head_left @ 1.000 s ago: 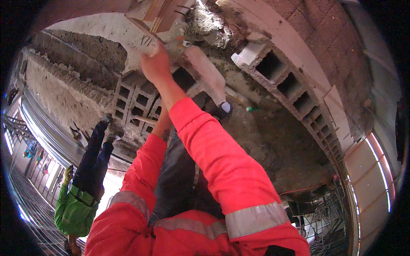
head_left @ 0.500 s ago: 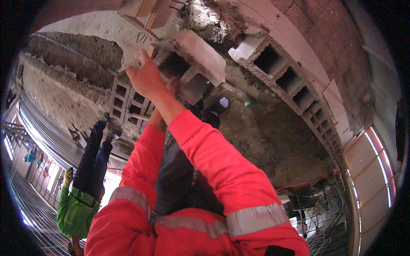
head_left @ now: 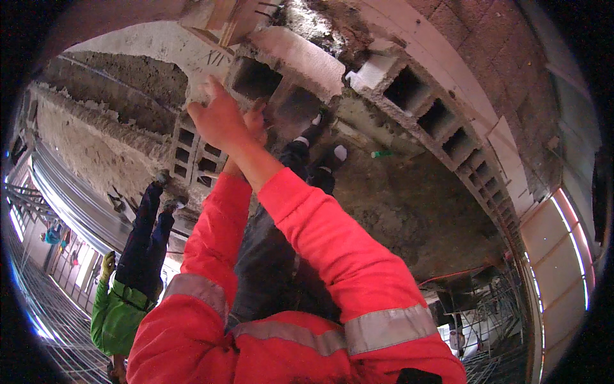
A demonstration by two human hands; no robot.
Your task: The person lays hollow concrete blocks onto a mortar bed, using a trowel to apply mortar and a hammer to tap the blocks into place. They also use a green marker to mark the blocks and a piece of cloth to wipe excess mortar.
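Note:
My forearms cross in red sleeves with grey bands, the right over the left. My right hand (head_left: 220, 120) is raised in front of a hollow concrete block (head_left: 304, 61), with thumb and forefinger stretched apart and nothing visible between them. Partly behind it, my left hand (head_left: 256, 123) shows a few fingers, apparently apart, below the block's dark cavity. I see nothing in it, though its palm is hidden. I cannot tell whether either hand touches the block.
A curved row of hollow blocks (head_left: 435, 118) runs along the right. More blocks (head_left: 185, 153) stand left of my hands, beside a rough trough (head_left: 128, 83). Wooden boards (head_left: 224, 22) stick out above. A person in green (head_left: 118, 313) stands at left. A small green object (head_left: 382, 153) lies on the floor.
My view has shifted slightly, so more of my feet shows beneath the block. More of my left hand is visible. A stick seen beside my left wrist is out of sight.

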